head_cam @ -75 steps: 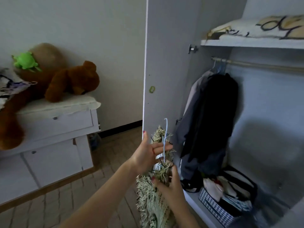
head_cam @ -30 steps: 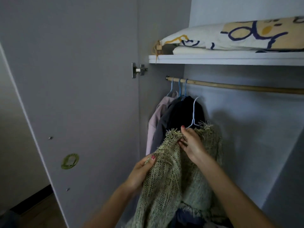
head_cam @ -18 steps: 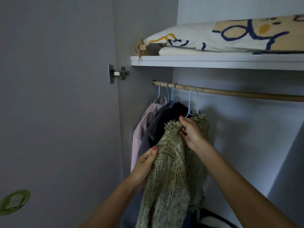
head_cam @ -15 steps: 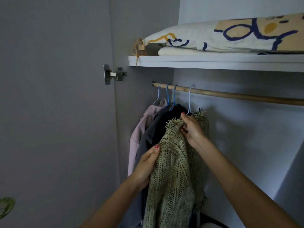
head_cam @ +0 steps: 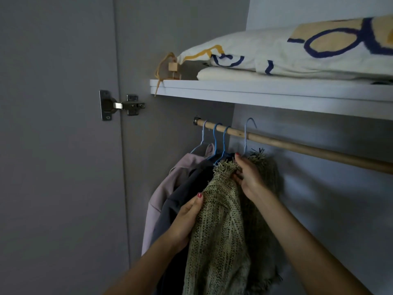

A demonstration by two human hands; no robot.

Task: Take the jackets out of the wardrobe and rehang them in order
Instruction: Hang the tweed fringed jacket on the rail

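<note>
A fringed green knit jacket (head_cam: pixel 221 231) hangs on a pale blue hanger (head_cam: pixel 246 137) whose hook sits over the wooden rail (head_cam: pixel 297 146). My right hand (head_cam: pixel 248 177) grips the jacket's collar just under the hook. My left hand (head_cam: pixel 187 220) holds the jacket's left front edge lower down. Left of it on the rail hang a pink jacket (head_cam: pixel 163 201), a dark grey jacket (head_cam: pixel 176 201) and a black one, each on a blue hanger.
The open wardrobe door (head_cam: pixel 59 145) with its metal hinge (head_cam: pixel 119 105) stands at the left. A white shelf (head_cam: pixel 265 92) above the rail carries a patterned pillow (head_cam: pixel 297 52) and folded bedding. To the right the rail is bare.
The green jacket has been lifted from near the floor up to the rail, and its hanger hook now sits over the rail beside the other three. Both hands stay on the jacket.
</note>
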